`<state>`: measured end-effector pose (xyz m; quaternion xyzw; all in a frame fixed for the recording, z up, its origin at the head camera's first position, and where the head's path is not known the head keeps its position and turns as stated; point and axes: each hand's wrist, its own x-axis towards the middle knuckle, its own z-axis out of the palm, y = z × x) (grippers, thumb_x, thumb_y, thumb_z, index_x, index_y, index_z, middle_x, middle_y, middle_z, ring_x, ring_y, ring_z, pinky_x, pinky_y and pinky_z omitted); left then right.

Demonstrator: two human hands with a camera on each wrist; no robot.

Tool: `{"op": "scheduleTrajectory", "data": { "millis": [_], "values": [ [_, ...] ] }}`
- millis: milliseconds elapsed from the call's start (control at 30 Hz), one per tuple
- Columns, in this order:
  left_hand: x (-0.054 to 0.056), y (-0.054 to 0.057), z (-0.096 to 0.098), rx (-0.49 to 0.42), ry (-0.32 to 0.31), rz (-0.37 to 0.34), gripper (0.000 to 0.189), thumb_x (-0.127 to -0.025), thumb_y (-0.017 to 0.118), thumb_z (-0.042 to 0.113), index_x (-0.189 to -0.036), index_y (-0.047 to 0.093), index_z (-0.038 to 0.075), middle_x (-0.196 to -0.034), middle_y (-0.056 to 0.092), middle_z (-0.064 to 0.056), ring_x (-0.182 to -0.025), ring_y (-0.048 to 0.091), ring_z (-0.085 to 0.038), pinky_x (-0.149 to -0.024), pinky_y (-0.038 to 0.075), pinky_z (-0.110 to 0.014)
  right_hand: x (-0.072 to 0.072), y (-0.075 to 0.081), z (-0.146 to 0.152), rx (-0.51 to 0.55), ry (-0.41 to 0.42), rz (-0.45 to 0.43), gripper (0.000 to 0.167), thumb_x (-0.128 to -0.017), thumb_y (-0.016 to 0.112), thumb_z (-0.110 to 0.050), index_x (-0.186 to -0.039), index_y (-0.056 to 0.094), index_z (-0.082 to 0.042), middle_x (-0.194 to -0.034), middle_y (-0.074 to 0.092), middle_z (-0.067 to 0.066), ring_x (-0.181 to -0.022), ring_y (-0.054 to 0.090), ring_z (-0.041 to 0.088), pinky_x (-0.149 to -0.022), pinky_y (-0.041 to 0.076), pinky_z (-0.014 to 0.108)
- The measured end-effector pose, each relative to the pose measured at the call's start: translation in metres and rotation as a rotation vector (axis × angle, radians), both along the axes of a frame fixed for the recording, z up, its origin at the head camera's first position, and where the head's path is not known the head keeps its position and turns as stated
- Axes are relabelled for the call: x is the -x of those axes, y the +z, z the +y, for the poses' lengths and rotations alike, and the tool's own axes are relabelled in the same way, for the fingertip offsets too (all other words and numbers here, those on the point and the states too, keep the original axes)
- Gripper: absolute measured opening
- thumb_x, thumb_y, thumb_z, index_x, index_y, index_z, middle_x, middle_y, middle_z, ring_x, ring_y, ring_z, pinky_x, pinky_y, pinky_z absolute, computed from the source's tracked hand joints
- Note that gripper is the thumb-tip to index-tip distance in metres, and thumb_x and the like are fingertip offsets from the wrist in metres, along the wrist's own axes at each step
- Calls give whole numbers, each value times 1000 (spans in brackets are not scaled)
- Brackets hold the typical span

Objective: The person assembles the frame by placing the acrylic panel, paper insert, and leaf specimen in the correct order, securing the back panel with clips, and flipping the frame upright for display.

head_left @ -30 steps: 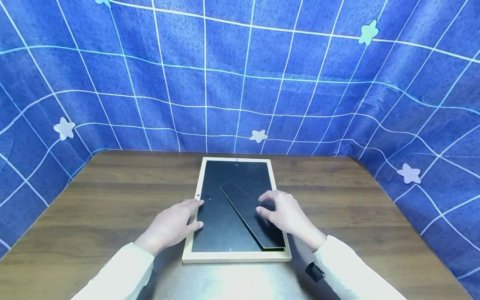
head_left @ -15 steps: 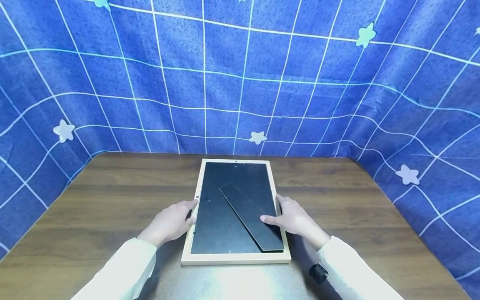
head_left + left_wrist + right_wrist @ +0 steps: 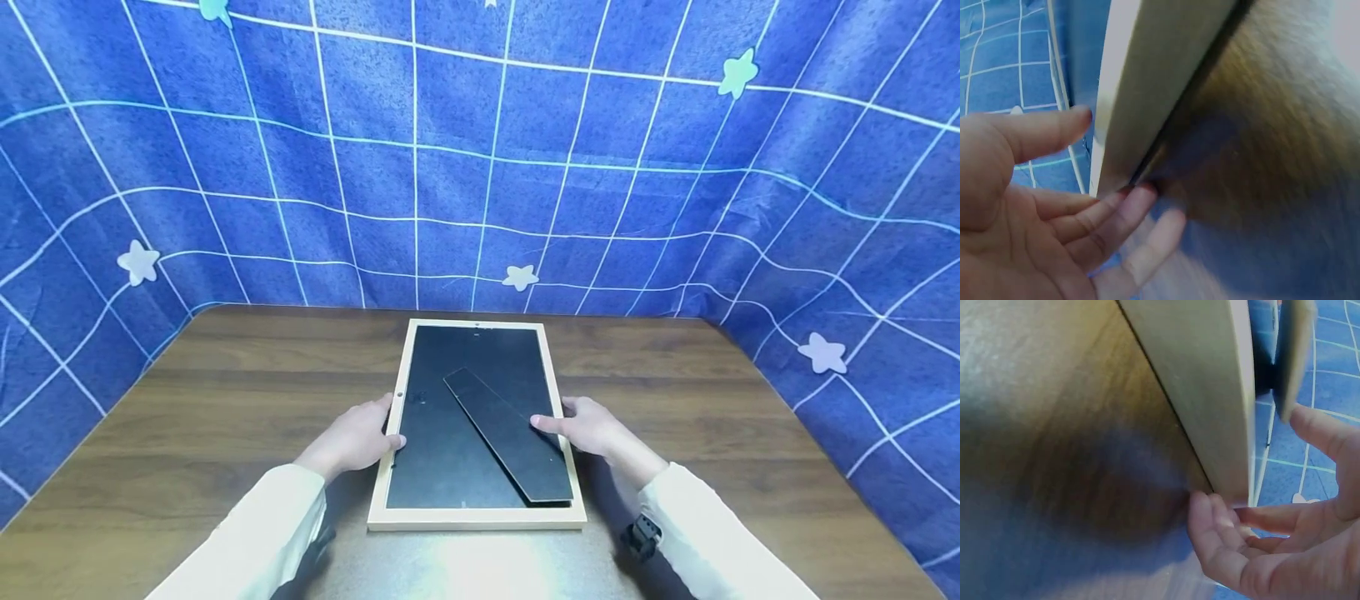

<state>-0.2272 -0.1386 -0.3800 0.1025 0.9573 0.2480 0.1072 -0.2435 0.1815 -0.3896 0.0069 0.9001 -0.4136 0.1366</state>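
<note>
A picture frame (image 3: 480, 520) with a pale wooden rim lies face down on the table, its black backboard (image 3: 435, 467) up. Slanting across the backboard is a black easel stand (image 3: 506, 442). My left hand (image 3: 348, 437) grips the frame's left side, thumb over the rim; in the left wrist view its fingertips (image 3: 1141, 197) reach the lower edge of the wooden side. On the right side, my right hand (image 3: 596, 427) holds the frame with its thumb on the stand. The right wrist view has its fingertips (image 3: 1200, 506) curled at the frame's bottom edge.
The brown wood-grain table (image 3: 262, 375) extends around the frame. A blue curtain (image 3: 450, 183) with white grid lines and stars hangs along the back and sides. A small black device (image 3: 642, 535) sits at the right sleeve.
Both hands have gone from over the backboard to the frame's sides. The right fingers moved outward past the right rim, and the left thumb has come over the left rim. The frame lies much the same.
</note>
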Motion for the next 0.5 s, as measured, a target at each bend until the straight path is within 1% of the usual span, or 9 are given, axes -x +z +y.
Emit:
{"op": "scheduleTrajectory", "data": {
  "millis": [100,167,200,233,267,333,433,467,500],
  "values": [
    [4,1,2,-6,42,-8,57,-93,69,15,-137,50,-17,-127,61,-33,-119,60,-45,-102,47,-58,2,3,-1,36,-3,-38,57,-99,66,-30,-137,54,11,-126,64,24,-113,64,34,-86,59,49],
    [6,1,3,-26,66,-26,45,-92,69,13,-128,58,-13,-107,69,-23,-97,67,-36,-86,55,-50,3,5,-2,53,-4,-53,53,-102,63,-27,-136,54,14,-125,63,25,-114,63,35,-82,60,47],
    [7,1,3,-41,79,-46,41,-92,69,13,-124,61,-11,-98,68,-18,-86,66,-31,-77,56,-45,4,6,-2,62,-7,-65,53,-102,61,-25,-136,53,14,-127,61,26,-117,61,36,-81,61,46],
    [8,2,4,-61,93,-69,39,-92,69,12,-123,61,-11,-92,67,-15,-80,65,-27,-73,57,-42,5,7,-2,68,-10,-74,52,-103,61,-24,-136,52,15,-129,60,27,-119,59,38,-79,61,46],
    [9,3,4,-83,112,-97,38,-93,68,10,-124,61,-10,-91,65,-14,-78,64,-25,-70,57,-40,5,8,-2,78,-17,-85,52,-103,60,-24,-136,51,16,-130,58,29,-121,57,40,-78,62,45],
    [9,5,5,-126,149,-150,41,-93,67,8,-128,58,-11,-95,64,-17,-79,65,-27,-67,59,-39,7,9,-2,88,-19,-105,53,-103,60,-23,-136,49,17,-132,55,32,-125,54,43,-76,62,45],
    [9,8,7,-172,199,-208,47,-93,66,4,-134,52,-14,-112,63,-24,-94,67,-34,-75,61,-50,10,10,-3,85,-28,-126,54,-102,61,-24,-135,49,17,-136,51,34,-130,48,47,-73,62,45],
    [9,9,7,-182,207,-220,46,-93,66,4,-133,53,-14,-114,63,-25,-97,67,-35,-76,61,-51,10,11,-3,84,-32,-130,55,-102,62,-24,-135,48,17,-136,51,35,-131,48,47,-73,62,45],
    [9,9,8,-196,214,-229,43,-93,66,3,-131,54,-14,-113,62,-24,-98,67,-35,-75,61,-51,10,12,-3,81,-35,-132,56,-101,63,-25,-135,48,17,-136,50,35,-131,48,47,-72,62,45]
  ]
}}
